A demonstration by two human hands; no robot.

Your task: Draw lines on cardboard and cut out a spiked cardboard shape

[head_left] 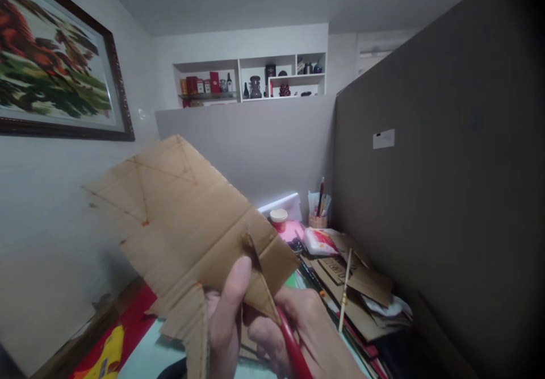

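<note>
A flat brown cardboard sheet (179,214) with pencil lines and fold creases is held up in front of me, tilted. My left hand (223,322) grips its lower edge, thumb pressed on the front face. My right hand (306,333) is closed round the red handle of a pair of scissors (272,305). The thin blade runs up into a slit in the cardboard's lower right part, where a triangular flap hangs.
A cluttered desk at lower right holds cardboard scraps (361,288), a wooden stick (344,294), a white-lidded jar (279,218), a pen cup (318,211) and a packet (320,241). A grey partition (447,197) stands right. A framed painting (55,61) hangs left; shelves (251,80) behind.
</note>
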